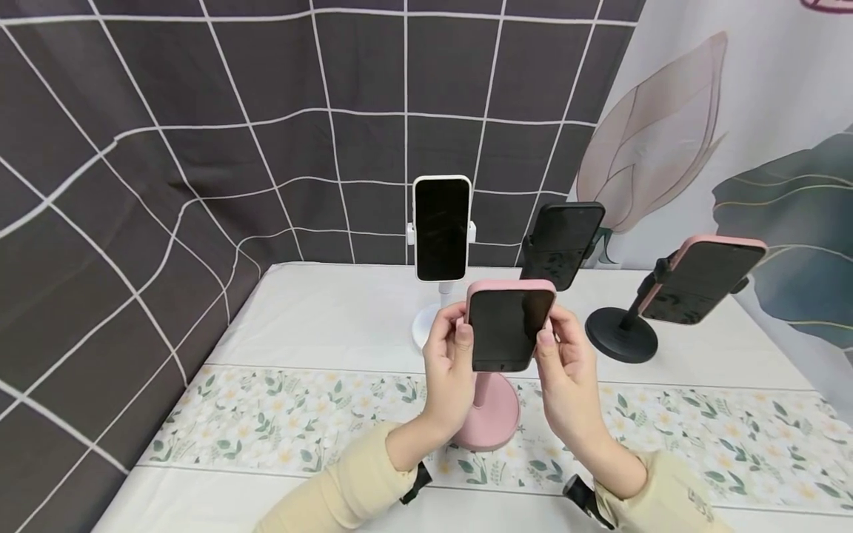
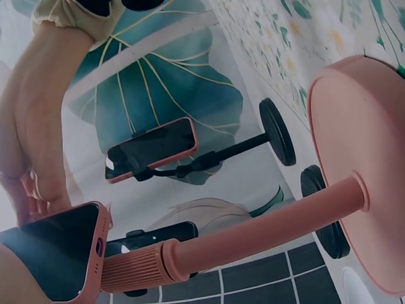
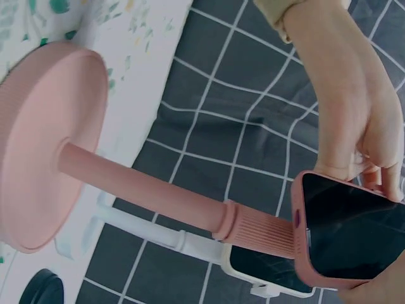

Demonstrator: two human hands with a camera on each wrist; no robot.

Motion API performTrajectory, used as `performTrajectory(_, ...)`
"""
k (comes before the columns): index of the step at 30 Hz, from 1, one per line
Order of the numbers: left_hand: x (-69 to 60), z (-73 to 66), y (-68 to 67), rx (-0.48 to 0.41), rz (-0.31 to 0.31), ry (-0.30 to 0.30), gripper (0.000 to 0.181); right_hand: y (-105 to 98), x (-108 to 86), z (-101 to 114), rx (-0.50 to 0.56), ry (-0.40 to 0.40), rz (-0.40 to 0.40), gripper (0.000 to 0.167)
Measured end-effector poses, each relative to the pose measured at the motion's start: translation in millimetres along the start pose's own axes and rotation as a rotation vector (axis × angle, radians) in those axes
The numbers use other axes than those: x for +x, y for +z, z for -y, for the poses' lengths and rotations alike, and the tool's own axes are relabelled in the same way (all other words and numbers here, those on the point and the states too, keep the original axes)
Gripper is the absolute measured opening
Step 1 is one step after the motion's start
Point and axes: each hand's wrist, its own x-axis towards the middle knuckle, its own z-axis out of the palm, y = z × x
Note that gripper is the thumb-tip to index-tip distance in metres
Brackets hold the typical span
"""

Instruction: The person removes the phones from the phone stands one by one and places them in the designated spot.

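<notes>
A smartphone (image 1: 503, 329) in a pink case tilts back atop a pink phone stand (image 1: 485, 418). On its left edge, my left hand (image 1: 448, 370) grips it, thumb in front and fingers curled behind. My right hand (image 1: 569, 381) grips the opposite edge in the same way. Small pink parts of the holder show between fingers and phone; the rest of the holder is hidden. In the left wrist view the stand's pole (image 2: 266, 221) runs from the round base (image 2: 361, 164) to behind the phone. The phone's dark screen (image 3: 354, 228) faces me.
Behind stands a white phone stand (image 1: 426, 326) with a white-edged phone (image 1: 442, 229). To the right are a black phone (image 1: 561, 240) in a holder and a pink-cased phone (image 1: 703, 280) on a black stand (image 1: 621, 337). A floral strip (image 1: 293, 414) crosses the white table; gridded dark cloth (image 1: 266, 148) hangs behind.
</notes>
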Motion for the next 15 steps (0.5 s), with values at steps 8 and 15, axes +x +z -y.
performTrajectory(8, 0.0, 3.5, -6.1, 0.024, 0.054, 0.036, 0.051, -5.8, -5.3, -7.2, -0.123, -0.110, -0.002, 0.031)
performTrajectory(15, 18.2, 13.6, -34.2, 0.343, 0.162, 0.397, 0.040, -4.0, -1.5, -6.9, -0.187, -0.128, 0.033, 0.035)
